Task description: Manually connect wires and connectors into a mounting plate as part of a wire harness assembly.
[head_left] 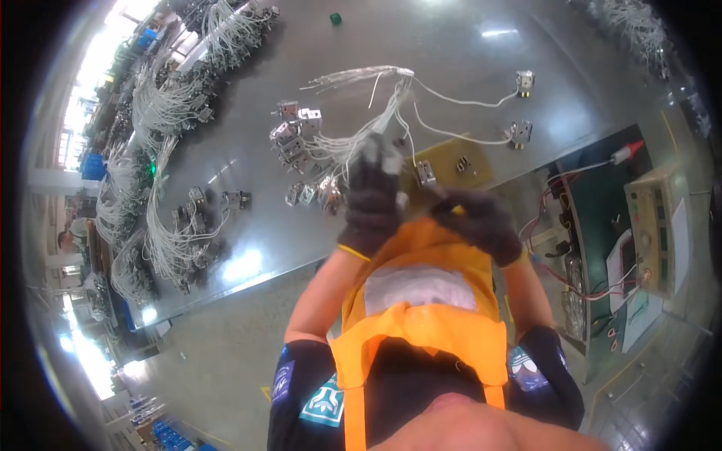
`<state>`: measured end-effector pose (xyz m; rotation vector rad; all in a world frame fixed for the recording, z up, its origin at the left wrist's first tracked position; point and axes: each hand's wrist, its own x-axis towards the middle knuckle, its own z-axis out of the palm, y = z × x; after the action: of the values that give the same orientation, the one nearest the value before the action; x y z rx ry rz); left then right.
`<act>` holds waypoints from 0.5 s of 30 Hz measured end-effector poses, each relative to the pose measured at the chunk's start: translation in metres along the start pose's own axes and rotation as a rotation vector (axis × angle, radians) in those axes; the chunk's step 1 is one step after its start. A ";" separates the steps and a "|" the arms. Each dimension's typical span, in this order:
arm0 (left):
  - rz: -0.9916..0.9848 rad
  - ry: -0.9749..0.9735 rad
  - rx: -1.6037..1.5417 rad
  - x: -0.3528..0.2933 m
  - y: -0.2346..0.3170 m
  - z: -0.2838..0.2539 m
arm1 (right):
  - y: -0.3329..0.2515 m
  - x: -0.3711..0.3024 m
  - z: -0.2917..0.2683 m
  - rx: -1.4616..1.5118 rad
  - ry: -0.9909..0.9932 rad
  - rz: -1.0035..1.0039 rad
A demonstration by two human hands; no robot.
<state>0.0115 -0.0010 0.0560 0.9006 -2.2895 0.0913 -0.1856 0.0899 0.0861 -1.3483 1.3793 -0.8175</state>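
Observation:
My left hand (374, 197), in a dark grey glove, lies over a bundle of white cables (389, 114); its fingers are closed around part of it, though slightly blurred. Silvery box-shaped metal connectors (289, 140) cluster at the cable ends to its left. My right hand (483, 224), gloved too, is closed, its fingertips pinching the near end of a single metal connector (426, 174). Underneath that connector is a yellowish-brown plate (475, 179) bearing small metal parts (464, 164). Two more cabled connectors, one farther off (525, 83) and one nearer (520, 134), rest to the right.
Piles of white cables with connectors (162, 109) line the left of the grey metal table (263, 210). A small green object (335, 19) sits at the back. At the right stand a beige box-shaped device (653, 233) and a red-tipped lead (628, 152).

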 end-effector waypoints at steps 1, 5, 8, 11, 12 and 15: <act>-0.028 -0.102 0.006 -0.010 -0.016 0.001 | -0.003 0.002 0.019 0.068 -0.149 0.167; -0.242 -0.621 0.123 0.005 -0.040 0.001 | 0.082 0.061 0.070 0.209 0.361 -0.136; -0.183 -0.397 -0.030 0.006 -0.045 -0.004 | 0.042 0.097 0.068 -0.037 0.578 -0.325; -0.433 -0.289 -0.349 -0.015 -0.054 0.025 | 0.017 0.124 0.045 0.890 0.224 -0.054; -0.626 -0.152 -0.637 -0.021 -0.052 0.036 | 0.023 0.128 0.044 0.892 0.236 -0.056; -0.856 -0.115 -0.996 -0.005 -0.011 -0.007 | 0.036 0.137 0.034 1.238 0.245 -0.076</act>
<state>0.0250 -0.0047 0.0563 1.1916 -1.4991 -1.3445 -0.1472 -0.0322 0.0159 -0.3230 0.6857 -1.5553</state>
